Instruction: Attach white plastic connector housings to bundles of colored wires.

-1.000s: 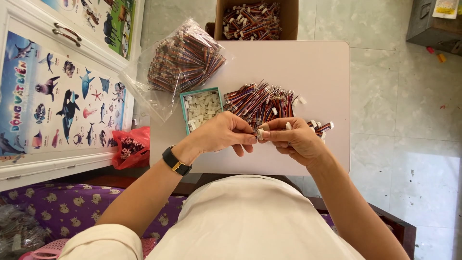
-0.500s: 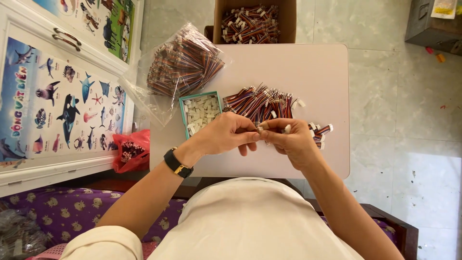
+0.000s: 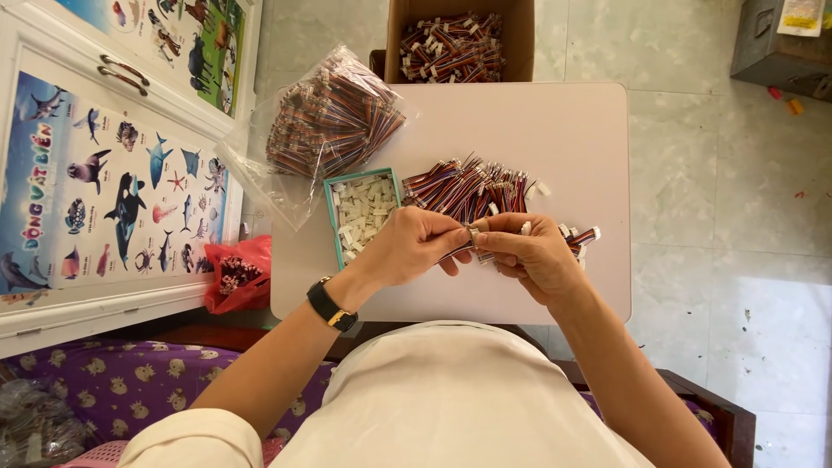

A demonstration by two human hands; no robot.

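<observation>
My left hand (image 3: pixel 414 247) and my right hand (image 3: pixel 529 254) meet over the small white table (image 3: pixel 555 139), fingertips pinched together on a short multi-coloured wire lead (image 3: pixel 472 238) with a white plug. My left wrist wears a black watch (image 3: pixel 330 305). Just beyond my hands lies a loose pile of the same wire leads (image 3: pixel 468 186). A few finished leads (image 3: pixel 581 238) lie right of my right hand. A teal tray of small white plastic connectors (image 3: pixel 361 212) sits left of the pile.
A clear plastic bag full of wire leads (image 3: pixel 329 121) rests at the table's far left corner. A cardboard box with more leads (image 3: pixel 455 43) stands behind the table. A red bag (image 3: pixel 236 273) hangs at the left, beside a white cabinet with animal posters (image 3: pixel 104 191).
Both hands have stayed at the same spot over the table, with only small finger movements on the lead. The view has shifted slightly.
</observation>
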